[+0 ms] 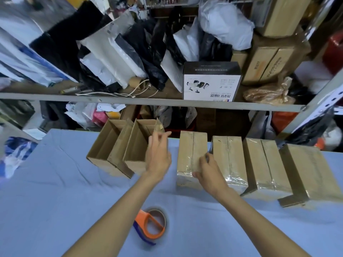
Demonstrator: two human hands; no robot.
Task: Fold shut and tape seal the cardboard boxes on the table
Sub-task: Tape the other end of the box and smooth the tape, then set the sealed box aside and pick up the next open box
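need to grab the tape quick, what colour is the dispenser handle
The dispenser handle is orange; the head view shows it best.

Two open cardboard boxes [106, 145] [138, 145] stand side by side at the left of the row, flaps raised. To their right, four sealed boxes [191, 154] [230, 160] [265, 164] [311, 171] carry clear tape along the middle seam. The orange tape dispenser [151, 226] lies nearer, apart from them.

Behind the table, a metal shelf [148, 103] holds black and white plastic bags [111, 52], loose white cables [115, 93], a white printed box [211, 84] and brown cartons [267, 64].
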